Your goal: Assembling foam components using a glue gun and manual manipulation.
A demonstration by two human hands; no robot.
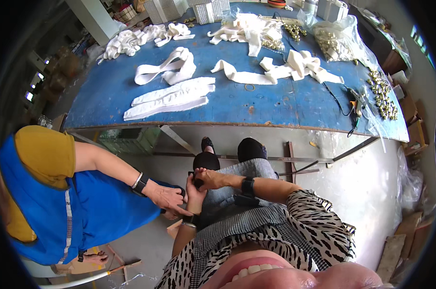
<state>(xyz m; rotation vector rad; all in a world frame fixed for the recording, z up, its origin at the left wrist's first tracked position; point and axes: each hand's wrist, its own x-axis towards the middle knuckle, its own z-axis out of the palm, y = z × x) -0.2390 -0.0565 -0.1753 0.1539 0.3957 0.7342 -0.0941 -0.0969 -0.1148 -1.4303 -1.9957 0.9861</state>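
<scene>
My right hand (pixel 210 178) and my left hand (pixel 194 195) meet in front of my lap. Between them is a small black object (pixel 198 183), mostly covered by fingers, its kind not clear. The right fingers close on it from above, and the left hand holds it from below. Each of my wrists wears a black band; the right band (pixel 248 187) shows fully. From the left reaches a co-worker's hand (pixel 167 196), one finger stretched out at the left wristband (pixel 191 220). That person wears a blue apron (pixel 114 216) over a mustard sleeve.
Beyond my knees stands a blue table (pixel 227 106). White fabric strips (pixel 172 96) lie on it, with heaps of more strips (pixel 247 31) behind. Small brass-coloured metal parts (pixel 382 94) and a plastic bag of them (pixel 333 41) are at right. A green crate (pixel 131 140) sits underneath.
</scene>
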